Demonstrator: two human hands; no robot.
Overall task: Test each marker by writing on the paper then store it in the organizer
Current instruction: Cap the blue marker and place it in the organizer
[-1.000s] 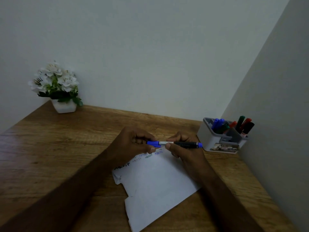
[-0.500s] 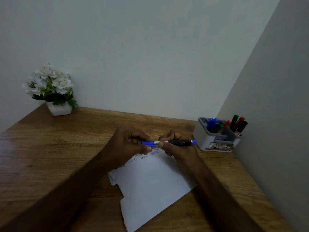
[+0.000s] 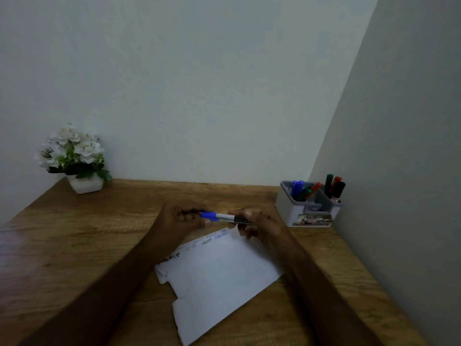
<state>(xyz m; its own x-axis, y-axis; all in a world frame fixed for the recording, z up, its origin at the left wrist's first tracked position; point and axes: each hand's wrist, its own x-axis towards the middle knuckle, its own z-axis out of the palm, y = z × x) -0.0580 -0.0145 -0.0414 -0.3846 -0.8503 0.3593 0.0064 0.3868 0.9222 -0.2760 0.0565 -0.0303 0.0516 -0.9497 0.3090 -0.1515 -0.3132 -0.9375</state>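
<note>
Wooden counter [image 3: 74, 245]: left hand [image 3: 182, 218] grips blue cap, right hand [image 3: 259, 224] grips black-barrelled blue marker [image 3: 224, 217]; a skewed push could leave the cap loose.

The picture is dim and flat, with a cool grey cast over the walls [image 3: 199, 71]. A soft sheen lies on the bench [image 3: 37, 245] at the left edge. Shadows are weak and diffuse. The forearms at the bottom smear into dark blur, and the wide lens bends the wall corner at right.
</note>
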